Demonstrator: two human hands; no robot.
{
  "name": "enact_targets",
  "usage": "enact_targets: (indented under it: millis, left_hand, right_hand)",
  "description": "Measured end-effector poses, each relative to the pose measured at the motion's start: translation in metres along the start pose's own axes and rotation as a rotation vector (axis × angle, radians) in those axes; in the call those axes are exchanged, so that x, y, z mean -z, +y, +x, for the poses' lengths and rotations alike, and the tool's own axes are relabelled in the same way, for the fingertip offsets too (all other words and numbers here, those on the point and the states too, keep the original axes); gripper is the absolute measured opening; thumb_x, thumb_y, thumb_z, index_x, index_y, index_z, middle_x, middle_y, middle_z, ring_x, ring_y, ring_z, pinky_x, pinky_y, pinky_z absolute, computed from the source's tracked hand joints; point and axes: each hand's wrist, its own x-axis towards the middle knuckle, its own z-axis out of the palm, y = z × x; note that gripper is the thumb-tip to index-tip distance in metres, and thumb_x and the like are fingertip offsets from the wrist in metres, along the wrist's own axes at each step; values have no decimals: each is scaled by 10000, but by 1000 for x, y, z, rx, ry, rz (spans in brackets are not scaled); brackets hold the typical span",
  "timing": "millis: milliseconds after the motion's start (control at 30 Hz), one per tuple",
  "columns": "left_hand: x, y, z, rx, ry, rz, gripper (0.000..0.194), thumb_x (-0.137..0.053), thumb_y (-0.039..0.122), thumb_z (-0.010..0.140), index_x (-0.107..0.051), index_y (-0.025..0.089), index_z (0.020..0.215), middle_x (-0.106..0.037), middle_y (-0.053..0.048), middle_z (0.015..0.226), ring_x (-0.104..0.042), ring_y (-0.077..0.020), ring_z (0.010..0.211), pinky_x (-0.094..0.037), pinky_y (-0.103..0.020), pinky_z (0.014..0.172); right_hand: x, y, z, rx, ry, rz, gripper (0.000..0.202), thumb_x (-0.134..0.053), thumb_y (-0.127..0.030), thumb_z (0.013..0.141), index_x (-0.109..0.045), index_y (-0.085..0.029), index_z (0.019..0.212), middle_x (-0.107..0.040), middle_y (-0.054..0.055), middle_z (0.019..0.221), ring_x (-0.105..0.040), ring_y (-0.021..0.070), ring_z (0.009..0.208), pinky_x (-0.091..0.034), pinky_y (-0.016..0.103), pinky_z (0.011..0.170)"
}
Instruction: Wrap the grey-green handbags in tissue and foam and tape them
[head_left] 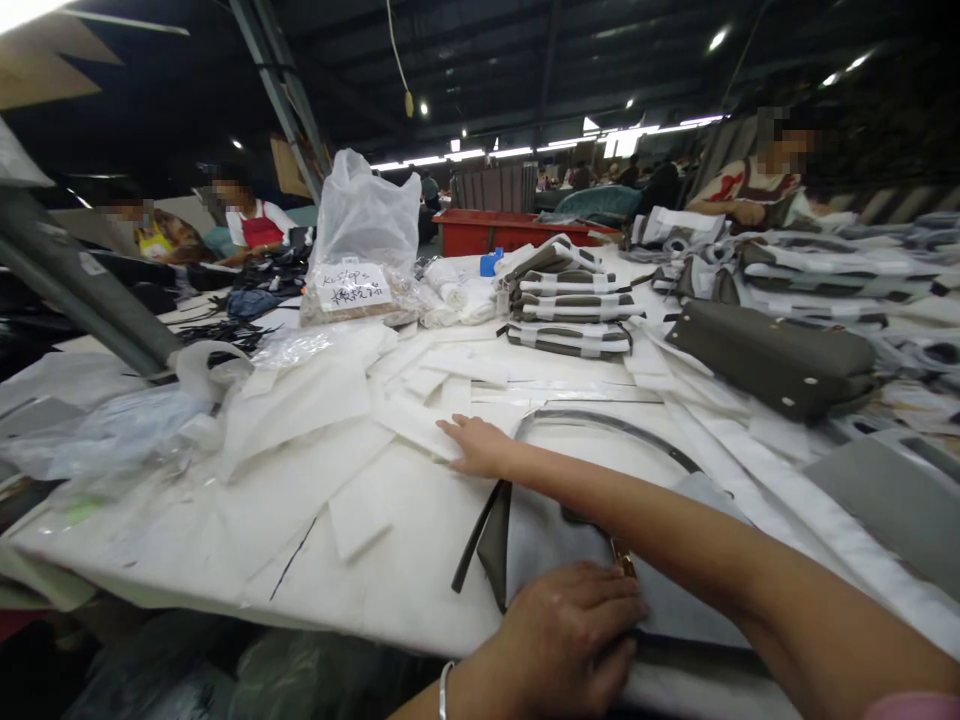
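An olive-grey handbag (540, 530) lies flat at the table's near edge, partly under a pale grey sheet. Its curved handle (600, 424) arches away from me and a dark strap (474, 540) trails off its left side. My left hand (570, 635), a bracelet on its wrist, presses palm-down on the bag's near end, with the fingers curled beside a gold clasp (621, 556). My right arm crosses over the bag. My right hand (476, 446) lies flat, fingers stretched out, on a loose white sheet (409, 420) among several overlapping white sheets.
A labelled plastic bag (360, 250) stands at the back, next to a stack of striped bags (570, 310) and a red crate (495, 230). A second olive handbag (772, 355) lies to the right. A slanted metal post (82, 290) is on the left. Other people sit at far tables.
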Motion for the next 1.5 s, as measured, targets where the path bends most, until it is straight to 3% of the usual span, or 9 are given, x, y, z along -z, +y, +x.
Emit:
enact_targets:
  millis: [100,267,367,467,600,833,1067,1300,1500]
  left_hand:
    - [1,0,-2,21,8,-15,355,-546,200,903,-592,161,1253,-658,-47,1299,-564,-159,1260,-365,-278,1153]
    - [1,-1,-4,36,7,-33,379,-542,176,900,-582,180,1277,-645,-48,1325,-566,-179,1264,-404,-335,1139]
    - [2,1,-3,46,2,-42,379,-534,167,905,-581,185,1281,-657,-54,1305,-592,-183,1232,-463,-334,1085]
    - [2,3,-4,76,-8,-31,390,-541,160,896,-581,203,1282,-685,-53,1253,-655,-185,1126,-540,-321,982]
    - [-1,4,-5,88,-27,26,386,-554,168,894,-584,225,1275,-688,-42,1246,-663,-194,1102,-555,-346,960]
    - [-1,6,-6,83,-35,62,414,-554,163,894,-566,238,1301,-698,-40,1227,-670,-183,1088,-568,-326,936]
    - [2,5,-4,37,-71,108,431,-544,136,896,-552,208,1321,-691,-52,1245,-678,-162,1082,-566,-279,937]
    - [14,35,15,-179,155,271,296,-576,86,847,-646,125,1132,-756,-92,1044,-720,-157,940,-581,-236,879]
    - [1,27,34,-23,1,650,630,-523,459,952,-418,96,1456,-504,-184,1457,-509,-301,1325,-524,-424,1017]
  right_hand:
    - [38,24,-44,49,-15,-7,816,-676,-208,813,-303,-145,1535,-346,172,1564,-391,317,1398,-346,451,1141]
    - [88,59,-178,180,14,-15,752,-625,-173,832,-347,-276,1524,-322,74,1591,-337,256,1437,-294,449,1175]
    - [76,66,-250,86,-6,-33,780,-601,-104,798,-381,-362,1500,-317,28,1594,-354,274,1427,-335,479,1151]
    - [47,69,-288,-1,-14,-96,792,-585,-62,755,-443,-386,1464,-331,44,1588,-371,316,1411,-346,538,1131]
    - [26,72,-301,-29,53,-135,720,-559,-61,765,-524,-378,1411,-301,40,1603,-331,341,1430,-242,603,1162]
    - [24,81,-306,4,8,-83,716,-533,-78,774,-499,-372,1426,-346,58,1583,-331,317,1438,-195,616,1171]
    - [-5,80,-306,105,80,-82,744,-462,-28,760,-395,-201,1481,-365,58,1574,-205,233,1491,-82,532,1230]
    - [-15,85,-306,152,70,-63,799,-492,-76,812,-294,-366,1530,-302,10,1603,-243,311,1474,-158,630,1181]
    - [-15,81,-306,144,120,-20,753,-534,-148,824,-317,-319,1524,-354,65,1580,-281,314,1459,-155,618,1178]
